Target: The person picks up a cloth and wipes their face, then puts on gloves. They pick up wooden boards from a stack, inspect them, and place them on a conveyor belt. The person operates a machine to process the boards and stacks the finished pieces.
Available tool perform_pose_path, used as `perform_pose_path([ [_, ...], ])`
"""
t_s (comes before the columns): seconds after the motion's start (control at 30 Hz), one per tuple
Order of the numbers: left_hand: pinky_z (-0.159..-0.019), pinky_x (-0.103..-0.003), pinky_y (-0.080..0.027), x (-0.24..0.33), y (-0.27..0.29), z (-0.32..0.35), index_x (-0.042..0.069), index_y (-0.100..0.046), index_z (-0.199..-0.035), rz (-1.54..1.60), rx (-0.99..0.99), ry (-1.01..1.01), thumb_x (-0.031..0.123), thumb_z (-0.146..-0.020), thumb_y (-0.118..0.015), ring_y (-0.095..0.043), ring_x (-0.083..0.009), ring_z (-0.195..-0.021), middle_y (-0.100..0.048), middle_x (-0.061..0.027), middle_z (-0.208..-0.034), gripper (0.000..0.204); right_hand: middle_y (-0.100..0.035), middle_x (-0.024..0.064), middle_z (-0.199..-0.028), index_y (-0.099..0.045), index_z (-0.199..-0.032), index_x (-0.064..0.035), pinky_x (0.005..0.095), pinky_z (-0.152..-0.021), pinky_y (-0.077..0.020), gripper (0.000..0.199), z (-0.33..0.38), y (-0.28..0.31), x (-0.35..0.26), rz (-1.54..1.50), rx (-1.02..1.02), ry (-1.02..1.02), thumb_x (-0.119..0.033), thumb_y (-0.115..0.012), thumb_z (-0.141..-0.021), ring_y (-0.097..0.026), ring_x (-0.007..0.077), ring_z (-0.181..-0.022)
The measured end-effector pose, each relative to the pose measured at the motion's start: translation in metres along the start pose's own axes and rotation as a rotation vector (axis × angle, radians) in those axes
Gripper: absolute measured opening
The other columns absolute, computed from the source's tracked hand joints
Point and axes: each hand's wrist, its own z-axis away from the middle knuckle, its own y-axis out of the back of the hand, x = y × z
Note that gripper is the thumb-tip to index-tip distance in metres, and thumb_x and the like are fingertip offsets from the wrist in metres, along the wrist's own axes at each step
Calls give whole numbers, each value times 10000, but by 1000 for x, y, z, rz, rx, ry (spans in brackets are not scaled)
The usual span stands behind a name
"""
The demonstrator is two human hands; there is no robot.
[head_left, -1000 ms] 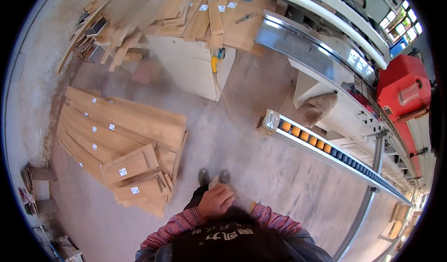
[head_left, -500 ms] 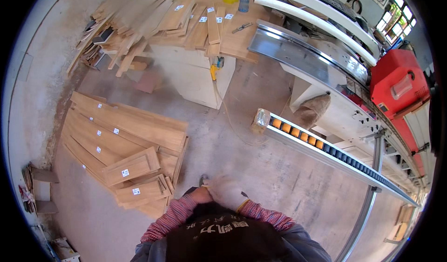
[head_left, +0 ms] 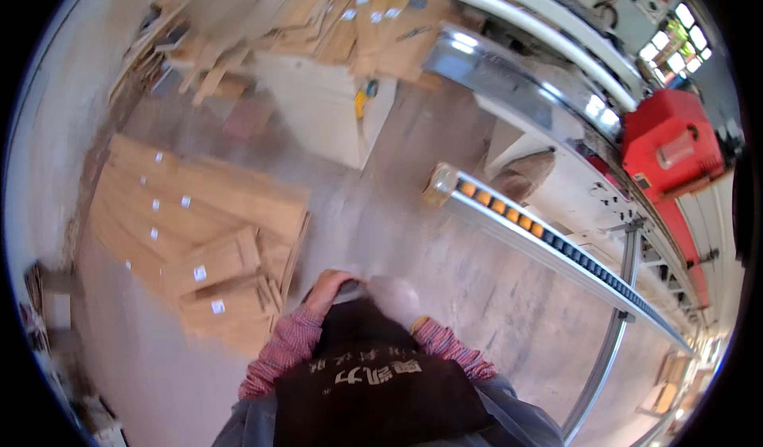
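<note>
My left hand [head_left: 329,286] is bare and held in front of my body at the edge of my dark apron [head_left: 373,399]. Its fingers curl to the right around something dark that I cannot make out. Close beside it, my right hand [head_left: 396,298] appears pale, as if in a light glove. Motion smears its fingers, so their pose and anything in them stay unclear. Both sleeves are red checked. To the left of my hands, wooden boards [head_left: 203,197] with small white labels lie stacked on the floor, apart from either hand.
A rail with orange and black rollers [head_left: 520,220] runs along my right, beside a machine with a red housing [head_left: 671,141]. Ahead stands a workbench [head_left: 318,105] with boards and a yellow-and-blue tool [head_left: 363,99] at its side. More boards pile at far left.
The view has shifted slightly and blurred. My left hand has moved up and left, opening a gap from my right hand, which stays blurred.
</note>
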Motion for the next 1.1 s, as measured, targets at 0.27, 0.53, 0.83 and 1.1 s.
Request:
perform_pose_path([
  [0.27,-881,-420,-574,-94,54,-40,61,-761,-1141,-1068,-256,-414,217,-959,-605,-739,-315,-987,-778,-126,-1081,286,-699,212,-951,-697,-1001,-65,543,-754,-531,181,-39,27,-89,-206,-219,69,-214,-597,-1026,-677,441,-864],
  [0.53,-894,-393,-580,24,11,-68,132,-660,-1382,-738,-127,-713,297,-1030,-570,-733,-327,-1010,-733,-159,-1251,398,-627,223,-747,-635,-880,5,465,-657,-493,257,-52,31,-76,-465,-276,29,-195,-621,-1042,-645,370,-693],
  [0.83,-959,-427,-560,-62,52,-73,95,-636,-1449,-940,-507,-546,341,-1008,-591,-723,-300,-1130,-761,-147,-1212,506,-661,166,-768,-690,-880,-16,418,-658,-515,163,-96,37,-114,-464,-417,58,-125,-658,-996,-654,334,-697],
  [1.1,-1001,-372,-512,-57,76,-66,35,-708,-1297,159,-668,633,309,-1058,-640,-663,-197,-1141,-736,-128,-1172,370,-704,47,-799,-772,-965,-158,381,-605,-542,132,-94,-22,-106,180,-505,536,-136,-644,-945,-714,217,-734],
])
